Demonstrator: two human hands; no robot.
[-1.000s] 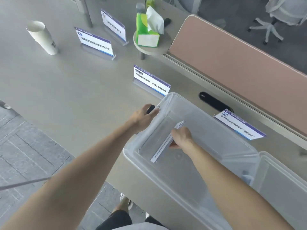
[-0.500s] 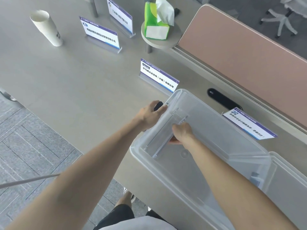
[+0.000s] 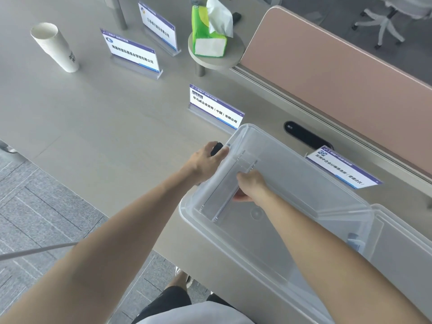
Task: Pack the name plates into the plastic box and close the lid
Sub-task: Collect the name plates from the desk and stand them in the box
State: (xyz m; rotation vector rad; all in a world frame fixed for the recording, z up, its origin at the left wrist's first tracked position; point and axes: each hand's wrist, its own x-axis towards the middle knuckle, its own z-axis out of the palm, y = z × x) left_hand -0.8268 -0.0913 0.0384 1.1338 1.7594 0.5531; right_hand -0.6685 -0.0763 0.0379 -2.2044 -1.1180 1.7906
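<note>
A clear name plate (image 3: 225, 188) is seen inside the plastic box (image 3: 304, 183), against the left end wall, with its long axis along that wall, from the near rim toward the far corner. It is held by the right hand (image 3: 249, 187), whose fingers are closed on its right edge, so it lies just to the left of this hand. The left hand (image 3: 205, 162) is placed outside the box at the far left corner, curled on the rim beside a dark latch (image 3: 216, 148); the box is judged to be steadied by it. The lid (image 3: 402, 249) is off and lies at the right of the box.

Four more name plates are left on the desk (image 3: 93, 118): one (image 3: 216, 108) just beyond the box, one (image 3: 343, 168) behind its far wall, two (image 3: 132, 53) (image 3: 159, 26) further away. Purple bands and Chinese writing are printed on them; on the nearest one "(中国) 有限公司" can be read, the rest not surely. A paper cup (image 3: 55, 46) and a green tissue pack (image 3: 209, 31) are also seen.
</note>
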